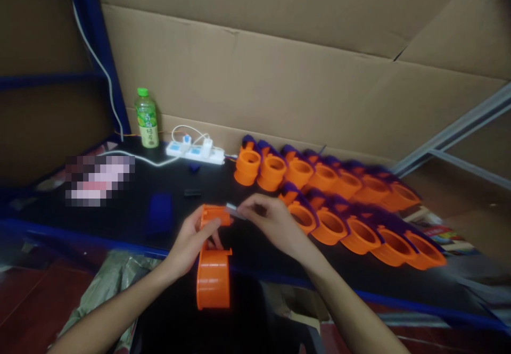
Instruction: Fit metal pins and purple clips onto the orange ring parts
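Note:
My left hand [190,241] is wrapped round the upper part of an orange plastic tape dispenser [214,282], whose wide ring hangs below the fingers. Between the thumb and fingers of my right hand [265,215] is a small grey metal-looking strip [231,208]. The strip is close to the dispenser's top right end; whether they touch I cannot tell. Behind my right hand stand two rows of similar orange dispensers [299,170] with dark purple-blue parts on them.
A dark blue block [159,213] and a small black piece [192,192] lie on the black table [131,183]. Farther back are a white power strip [195,151] with cables and a green-capped drink bottle [147,120]. Cardboard [247,66] lines the back.

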A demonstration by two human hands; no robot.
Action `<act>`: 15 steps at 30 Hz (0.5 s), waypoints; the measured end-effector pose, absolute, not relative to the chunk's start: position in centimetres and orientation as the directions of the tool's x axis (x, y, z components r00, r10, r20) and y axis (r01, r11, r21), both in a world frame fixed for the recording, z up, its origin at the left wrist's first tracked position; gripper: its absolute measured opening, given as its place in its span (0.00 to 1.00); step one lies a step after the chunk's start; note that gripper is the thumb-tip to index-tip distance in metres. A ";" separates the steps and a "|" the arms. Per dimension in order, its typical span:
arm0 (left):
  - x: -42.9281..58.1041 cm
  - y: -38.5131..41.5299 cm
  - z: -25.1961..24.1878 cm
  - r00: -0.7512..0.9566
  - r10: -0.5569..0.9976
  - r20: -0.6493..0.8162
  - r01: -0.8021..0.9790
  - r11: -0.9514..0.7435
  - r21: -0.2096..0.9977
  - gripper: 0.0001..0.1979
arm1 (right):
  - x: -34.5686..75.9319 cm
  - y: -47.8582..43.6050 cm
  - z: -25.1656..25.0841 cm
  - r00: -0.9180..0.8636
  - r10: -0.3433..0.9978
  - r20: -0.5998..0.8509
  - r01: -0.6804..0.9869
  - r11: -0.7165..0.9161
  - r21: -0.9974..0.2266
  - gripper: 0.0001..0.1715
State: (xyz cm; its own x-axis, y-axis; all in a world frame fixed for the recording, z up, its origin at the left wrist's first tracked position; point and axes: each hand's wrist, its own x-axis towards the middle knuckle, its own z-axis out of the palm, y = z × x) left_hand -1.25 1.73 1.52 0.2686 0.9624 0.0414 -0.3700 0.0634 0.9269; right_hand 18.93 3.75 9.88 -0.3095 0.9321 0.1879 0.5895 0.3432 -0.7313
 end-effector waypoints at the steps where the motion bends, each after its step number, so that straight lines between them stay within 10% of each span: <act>1: -1.2 1.7 1.6 0.263 0.964 0.047 -0.378 0.058 0.924 0.20 | 19.0 3.7 10.0 -0.303 0.933 0.196 0.596 0.346 -0.725 0.12; 15: -1.3 1.5 1.8 0.291 0.955 0.051 -0.425 0.081 0.902 0.20 | 19.7 3.0 11.1 -0.303 0.924 0.234 0.650 0.381 -0.657 0.12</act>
